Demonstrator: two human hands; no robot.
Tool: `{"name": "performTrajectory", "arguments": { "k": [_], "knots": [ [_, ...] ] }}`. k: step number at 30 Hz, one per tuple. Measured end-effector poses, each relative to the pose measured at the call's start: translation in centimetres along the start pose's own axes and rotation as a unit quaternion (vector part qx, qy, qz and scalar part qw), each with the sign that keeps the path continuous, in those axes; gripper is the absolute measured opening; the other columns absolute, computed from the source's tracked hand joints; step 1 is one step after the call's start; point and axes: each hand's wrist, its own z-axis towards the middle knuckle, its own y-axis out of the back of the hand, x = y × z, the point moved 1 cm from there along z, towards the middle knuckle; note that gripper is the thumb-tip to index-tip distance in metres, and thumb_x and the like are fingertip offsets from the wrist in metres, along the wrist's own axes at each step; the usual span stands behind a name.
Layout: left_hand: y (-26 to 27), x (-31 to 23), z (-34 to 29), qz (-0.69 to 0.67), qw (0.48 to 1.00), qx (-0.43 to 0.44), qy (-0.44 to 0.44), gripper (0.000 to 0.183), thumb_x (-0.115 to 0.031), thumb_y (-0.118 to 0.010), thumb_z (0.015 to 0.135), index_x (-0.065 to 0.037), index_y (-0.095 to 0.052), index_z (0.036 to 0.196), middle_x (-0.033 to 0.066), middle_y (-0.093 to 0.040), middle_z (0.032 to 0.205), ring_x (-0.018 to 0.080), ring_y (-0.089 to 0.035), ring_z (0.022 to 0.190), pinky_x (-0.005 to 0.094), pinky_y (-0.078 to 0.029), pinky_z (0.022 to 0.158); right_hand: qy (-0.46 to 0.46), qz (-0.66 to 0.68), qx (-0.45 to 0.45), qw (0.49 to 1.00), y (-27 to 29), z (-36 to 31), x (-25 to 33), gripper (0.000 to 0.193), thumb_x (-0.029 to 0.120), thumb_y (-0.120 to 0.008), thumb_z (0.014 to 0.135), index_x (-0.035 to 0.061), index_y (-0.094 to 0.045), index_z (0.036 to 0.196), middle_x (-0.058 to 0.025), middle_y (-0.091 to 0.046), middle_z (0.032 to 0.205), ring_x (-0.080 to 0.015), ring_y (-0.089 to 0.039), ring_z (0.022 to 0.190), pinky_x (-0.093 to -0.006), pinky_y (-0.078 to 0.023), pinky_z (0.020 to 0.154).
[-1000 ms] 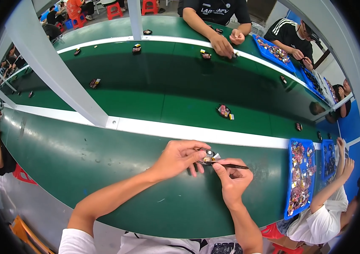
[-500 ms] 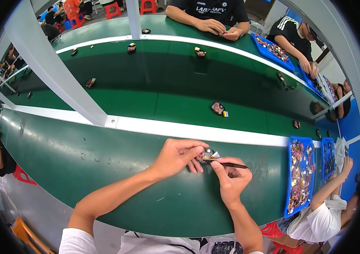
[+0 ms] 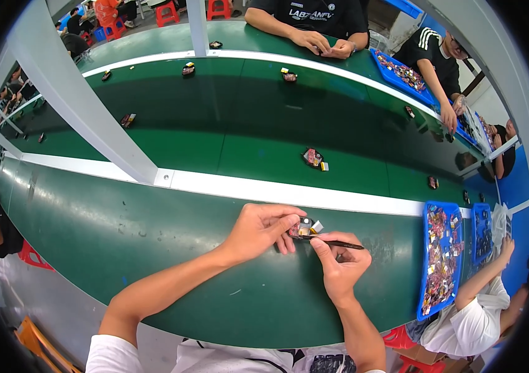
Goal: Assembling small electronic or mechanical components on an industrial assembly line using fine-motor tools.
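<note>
While the left hand (image 3: pixel 258 231) pinches a small part (image 3: pixel 304 229) between thumb and fingertips, the right hand (image 3: pixel 340 264) is closed around a thin black tool (image 3: pixel 339 244), whose tip meets the part from three o'clock. The part, dark with a pale tab at its one o'clock corner, sits just above the green desk (image 3: pixel 152 248), close to the white rail (image 3: pixel 264 193) at twelve o'clock. Both hands are nearly touching around it.

At three o'clock from the hands lies a blue tray (image 3: pixel 429 261) filled with small mixed pieces, and a second blue tray (image 3: pixel 481 235) lies just beyond it. A neighbour's arm (image 3: pixel 485 280), in a white sleeve, reaches up beside these trays.

Beyond the rail, a green belt (image 3: pixel 246 124) carries scattered parts; the closest one (image 3: pixel 313 158) lies at twelve o'clock from the hands. A grey post (image 3: pixel 78 105) slants across at ten o'clock. On the far side, at twelve o'clock, a person in a black shirt (image 3: pixel 314 12) rests both hands on the desk edge, and another blue tray (image 3: pixel 401 74) lies at one o'clock.
</note>
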Motion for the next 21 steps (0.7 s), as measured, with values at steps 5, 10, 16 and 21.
{"name": "performTrajectory", "arguments": {
  "k": [5,10,16,21],
  "knots": [
    [-0.5,0.2,0.4,0.008,1.0,-0.006,0.001,0.027,-0.012,-0.059,0.104,0.006,-0.068,0.121,0.0126,-0.071,0.088,0.0181,-0.072,0.067,0.0275,-0.058,0.056,-0.016,-0.016,0.012,1.0,0.6,0.3,0.3,0.01,-0.001,-0.083,0.082,-0.0014,-0.076,0.088,-0.0001,-0.07,0.074,0.0003,-0.043,0.05,-0.0187,-0.028,0.045],
    [-1.1,0.1,0.7,0.011,1.0,-0.006,0.005,0.027,-0.012,-0.059,0.105,0.006,-0.068,0.121,0.013,-0.071,0.087,0.0181,-0.071,0.067,0.0276,-0.058,0.056,-0.013,-0.011,0.015,1.0,1.1,0.6,0.3,0.01,-0.002,-0.083,0.082,-0.0015,-0.075,0.088,-0.0003,-0.07,0.073,0.0002,-0.042,0.049,-0.0188,-0.028,0.046],
    [-1.5,0.0,1.0,0.03,0.999,0.005,0.014,0.025,-0.009,-0.061,0.103,0.006,-0.068,0.121,0.0127,-0.072,0.086,0.0172,-0.071,0.065,0.0273,-0.058,0.056,-0.009,0.003,0.019,1.0,1.7,0.9,0.0,0.01,-0.003,-0.083,0.081,-0.0013,-0.075,0.088,-0.0011,-0.071,0.076,-0.0001,-0.044,0.05,-0.0191,-0.029,0.046],
    [-1.8,0.3,1.4,-0.006,1.0,-0.007,0.008,0.024,-0.008,-0.063,0.1,0.008,-0.068,0.118,0.0121,-0.072,0.082,0.0148,-0.07,0.063,0.0264,-0.057,0.056,-0.006,0.013,0.021,1.0,2.3,1.5,0.0,0.011,-0.003,-0.083,0.08,-0.0003,-0.075,0.088,-0.0023,-0.072,0.08,-0.0009,-0.046,0.051,-0.0193,-0.03,0.046]
  ]
}}
